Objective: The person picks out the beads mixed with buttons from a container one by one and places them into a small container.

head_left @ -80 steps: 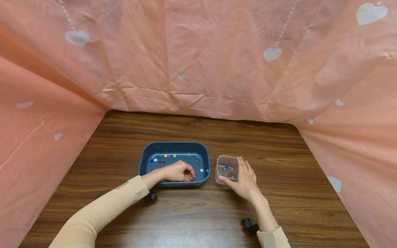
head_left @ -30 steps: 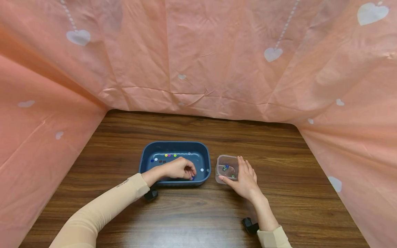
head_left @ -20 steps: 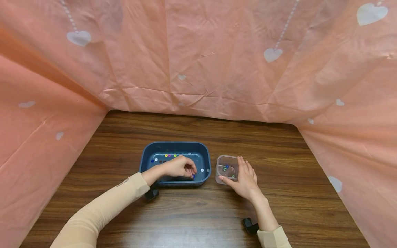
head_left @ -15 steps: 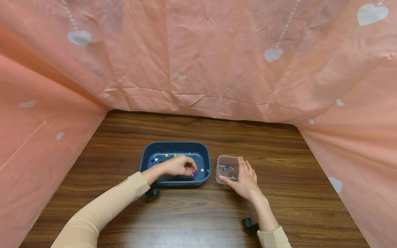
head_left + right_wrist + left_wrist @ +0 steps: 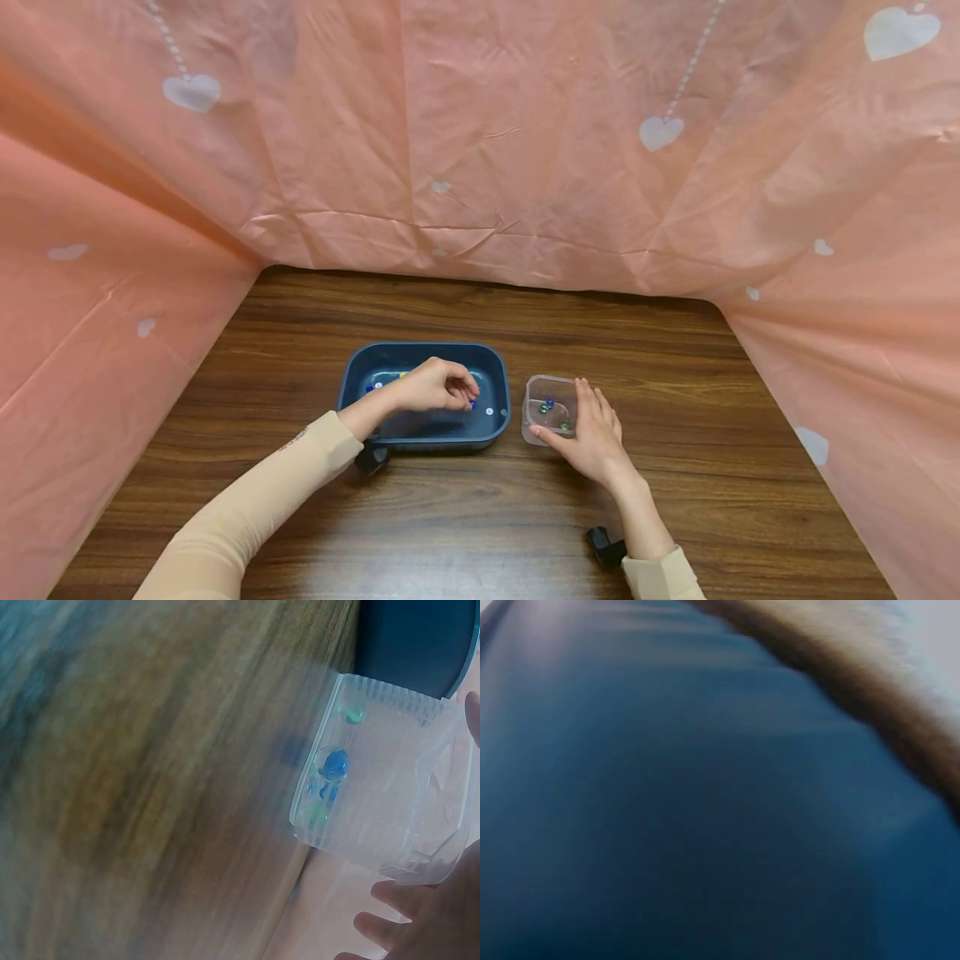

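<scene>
My left hand (image 5: pixel 438 385) is over the blue tray (image 5: pixel 498 383), pinching a blue marble (image 5: pixel 473 405) between thumb and fingertips. Below it, small round buttons lie on the tray floor, among them a white button (image 5: pixel 490 412) at the right; hand and forearm hide part of the floor. My right hand (image 5: pixel 597 437) holds a clear plastic box (image 5: pixel 551 382), fingers along its right side and thumb at its near side. Blue and green glass marbles (image 5: pixel 334 763) lie in the box. The left wrist view is blurred and shows mostly blue tray surface (image 5: pixel 705 787).
Both containers stand on a brown wood-grain table (image 5: pixel 480 508), the box just right of the tray. Pink curtains (image 5: pixel 487 150) with white hearts enclose the back and sides. Black wrist devices sit beside the left wrist (image 5: pixel 372 457) and right wrist (image 5: pixel 604 547).
The left hand's fingers have come up from the tray floor with the blue marble, rising away from the near wall. The right hand and the box have stayed in place.
</scene>
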### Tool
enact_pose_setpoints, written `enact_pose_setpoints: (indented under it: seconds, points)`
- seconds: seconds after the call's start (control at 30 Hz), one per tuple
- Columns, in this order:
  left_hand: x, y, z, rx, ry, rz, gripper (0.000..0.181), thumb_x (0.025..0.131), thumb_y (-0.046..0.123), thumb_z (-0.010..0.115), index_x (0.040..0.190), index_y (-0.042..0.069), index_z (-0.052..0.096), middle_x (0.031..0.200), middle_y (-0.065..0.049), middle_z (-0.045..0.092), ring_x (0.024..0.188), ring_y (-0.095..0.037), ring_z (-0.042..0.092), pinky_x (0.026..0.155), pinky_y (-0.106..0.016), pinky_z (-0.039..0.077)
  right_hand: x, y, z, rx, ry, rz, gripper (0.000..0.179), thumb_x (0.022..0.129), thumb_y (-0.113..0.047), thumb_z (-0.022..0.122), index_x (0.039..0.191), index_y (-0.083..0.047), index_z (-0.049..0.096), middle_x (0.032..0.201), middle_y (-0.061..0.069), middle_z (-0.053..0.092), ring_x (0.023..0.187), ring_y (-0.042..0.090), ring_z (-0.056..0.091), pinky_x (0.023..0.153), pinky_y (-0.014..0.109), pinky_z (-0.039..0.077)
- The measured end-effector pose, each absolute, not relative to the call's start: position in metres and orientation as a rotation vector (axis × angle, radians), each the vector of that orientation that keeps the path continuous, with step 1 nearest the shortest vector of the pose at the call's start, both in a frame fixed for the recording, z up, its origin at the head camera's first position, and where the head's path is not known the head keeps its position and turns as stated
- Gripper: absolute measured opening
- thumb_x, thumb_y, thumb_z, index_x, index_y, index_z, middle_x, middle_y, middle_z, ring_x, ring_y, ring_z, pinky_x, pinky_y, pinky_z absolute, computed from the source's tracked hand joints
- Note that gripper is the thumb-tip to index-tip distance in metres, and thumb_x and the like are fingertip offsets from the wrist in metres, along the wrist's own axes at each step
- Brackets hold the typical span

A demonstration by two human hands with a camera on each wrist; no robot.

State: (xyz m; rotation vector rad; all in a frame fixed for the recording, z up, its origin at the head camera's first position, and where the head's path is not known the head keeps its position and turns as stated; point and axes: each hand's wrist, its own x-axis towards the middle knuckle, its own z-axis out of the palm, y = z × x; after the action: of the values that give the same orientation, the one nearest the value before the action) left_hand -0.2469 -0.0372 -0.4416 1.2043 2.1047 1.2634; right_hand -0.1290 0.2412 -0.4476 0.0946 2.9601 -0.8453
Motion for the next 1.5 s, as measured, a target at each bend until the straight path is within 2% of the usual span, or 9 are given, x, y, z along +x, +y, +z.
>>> enact_pose_setpoints:
  seconds: [0.33,0.83,1.5]
  points:
    - [-0.248,-0.037,-0.436,1.207,2.104,1.303,0.017,0.086,-0.002,0.07,0.102,-0.009,0.067,0.093,-0.012,0.071,0.082,-0.013,0.069,0.075,-0.024,0.058,-0.129,0.241,-0.448,0.088,2.963,-0.85,0.11,0.083,-0.06,0.068,0.155,0.001,0.011,0.161,0.021,0.011,0.146,0.042,0.007,0.113,0.067,0.008]
    - [-0.244,-0.034,-0.43,1.225,2.104,1.299,0.018,0.086,-0.004,0.068,0.103,-0.01,0.067,0.094,-0.012,0.071,0.082,-0.009,0.068,0.075,-0.024,0.058,-0.13,0.241,-0.447,0.086,2.966,-0.847,0.111,0.082,-0.06,0.069,0.155,0.001,0.012,0.161,0.022,0.012,0.146,0.043,0.008,0.113,0.067,0.009]
    - [-0.245,-0.003,-0.41,1.356,2.087,1.29,0.015,0.087,0.0,0.07,0.102,-0.003,0.069,0.095,-0.01,0.069,0.082,-0.008,0.067,0.075,-0.022,0.057,-0.129,0.242,-0.447,0.085,2.966,-0.846,0.111,0.082,-0.061,0.068,0.155,0.002,0.011,0.161,0.022,0.012,0.146,0.043,0.008,0.113,0.067,0.009]
